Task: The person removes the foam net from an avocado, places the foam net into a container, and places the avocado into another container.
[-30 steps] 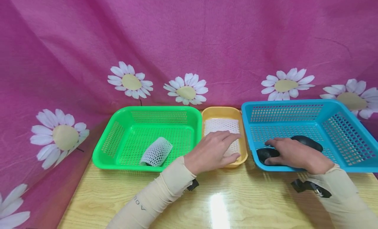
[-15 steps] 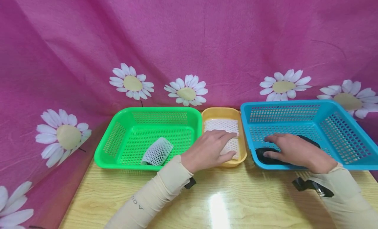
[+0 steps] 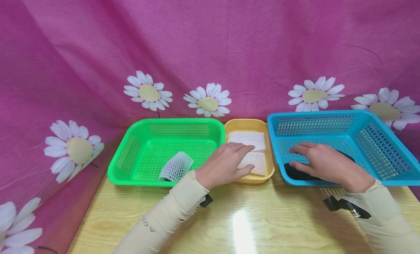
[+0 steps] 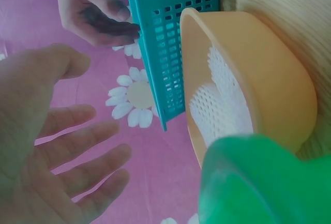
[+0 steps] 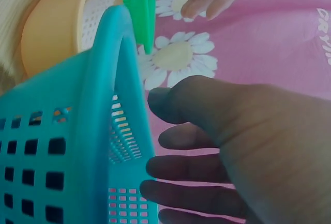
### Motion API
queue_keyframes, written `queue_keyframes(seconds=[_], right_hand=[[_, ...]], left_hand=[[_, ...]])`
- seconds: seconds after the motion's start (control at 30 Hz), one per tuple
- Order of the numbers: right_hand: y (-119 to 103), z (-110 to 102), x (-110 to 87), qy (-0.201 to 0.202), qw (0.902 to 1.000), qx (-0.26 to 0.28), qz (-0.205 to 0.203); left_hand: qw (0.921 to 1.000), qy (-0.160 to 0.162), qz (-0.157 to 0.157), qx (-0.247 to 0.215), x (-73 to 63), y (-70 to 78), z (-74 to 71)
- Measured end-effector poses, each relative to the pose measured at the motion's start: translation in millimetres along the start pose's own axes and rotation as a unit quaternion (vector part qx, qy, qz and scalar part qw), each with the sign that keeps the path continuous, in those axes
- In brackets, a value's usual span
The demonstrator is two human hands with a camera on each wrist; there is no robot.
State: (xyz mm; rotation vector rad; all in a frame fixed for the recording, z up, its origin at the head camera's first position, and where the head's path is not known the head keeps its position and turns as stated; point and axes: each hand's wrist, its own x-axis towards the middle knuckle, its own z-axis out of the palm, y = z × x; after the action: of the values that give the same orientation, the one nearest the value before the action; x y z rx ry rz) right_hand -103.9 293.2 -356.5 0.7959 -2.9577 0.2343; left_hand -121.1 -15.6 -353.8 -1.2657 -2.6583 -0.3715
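My left hand (image 3: 223,163) hovers above the front of the yellow tray (image 3: 270,170), fingers loosely spread and holding nothing. In that tray lie white foam net sleeves (image 3: 247,139). Over the front of the blue basket (image 3: 278,157) is my right hand (image 3: 328,165), its fingers apart and nothing in them in the right wrist view. Beneath it, a dark oblong thing (image 3: 296,172) lies in the basket, partly hidden; another dark one (image 3: 347,155) shows behind the hand. Inside the green basket (image 3: 115,163) rests a net-sleeved item (image 3: 177,166) with a dark end showing.
The three containers stand side by side on a wooden table (image 3: 262,217), the yellow tray between the two baskets. A magenta cloth (image 3: 249,46) with daisies hangs close behind them and along the left side.
My right hand has lifted slightly off the dark things in the blue basket. My left hand has drifted a little left, uncovering more of the net sleeves. The view has shifted slightly.
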Motion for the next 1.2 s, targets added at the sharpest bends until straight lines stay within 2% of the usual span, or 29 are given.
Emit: queue_keyframes(seconds=[0.37, 0.5, 0.77, 1.0, 1.2], right_hand=[[-17.7, 1.7, -1.8, 0.079, 0.9964, 0.013, -0.03], [-25.8, 2.1, -1.4, 0.094, 0.9946, 0.015, -0.042], [-37.2, 7.0, 3.7, 0.14, 0.9852, 0.001, -0.1], [-47.5, 12.5, 8.1, 0.141, 0.9828, 0.003, -0.119], [-53.0, 15.3, 11.6, 0.16, 0.9771, 0.004, -0.141]], left_hand=[[0.9994, 0.014, -0.027, -0.017, -16.2, -12.0, -2.3], [0.9988, 0.014, -0.041, -0.022, -22.3, -15.9, -4.5], [0.9977, 0.002, -0.061, -0.029, -29.9, -21.2, -4.2], [0.9962, -0.011, -0.082, -0.025, -35.8, -29.3, -6.2], [0.9948, -0.017, -0.096, -0.028, -42.8, -37.1, -7.6]])
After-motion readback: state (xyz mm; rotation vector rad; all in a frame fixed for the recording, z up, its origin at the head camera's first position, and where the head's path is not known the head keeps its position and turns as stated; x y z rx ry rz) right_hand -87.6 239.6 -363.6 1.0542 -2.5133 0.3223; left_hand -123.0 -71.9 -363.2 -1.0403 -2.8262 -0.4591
